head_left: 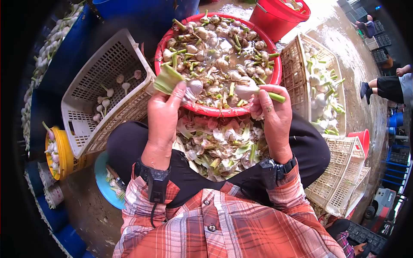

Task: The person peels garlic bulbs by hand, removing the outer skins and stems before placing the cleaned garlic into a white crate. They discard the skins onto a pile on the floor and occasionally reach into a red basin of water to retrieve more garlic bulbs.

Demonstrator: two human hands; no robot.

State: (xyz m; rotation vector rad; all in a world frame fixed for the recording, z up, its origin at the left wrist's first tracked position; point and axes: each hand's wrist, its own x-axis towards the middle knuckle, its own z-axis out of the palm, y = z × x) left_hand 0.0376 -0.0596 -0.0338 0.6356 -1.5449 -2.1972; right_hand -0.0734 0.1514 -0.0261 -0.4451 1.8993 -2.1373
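My left hand (pixel 165 116) is closed on a strip of pale green and purplish garlic peel (pixel 168 80), held over the near left rim of a red basin. My right hand (pixel 275 112) pinches a garlic bulb by its green stem (pixel 273 96); the bulb (pixel 246 90) points left, toward my left hand. The red basin (pixel 278 69) holds water and many garlic bulbs with cut stems. Below it, between my legs, lies a heap of loose peels (pixel 226 148).
A white crate (pixel 109 64) with several bulbs stands left, near a yellow bucket (pixel 64 152) and a blue basin (pixel 101 176). On the right are a garlic-filled crate (pixel 340 90), stacked crates (pixel 340 172) and a red bucket (pixel 279 19). Other people are at far right.
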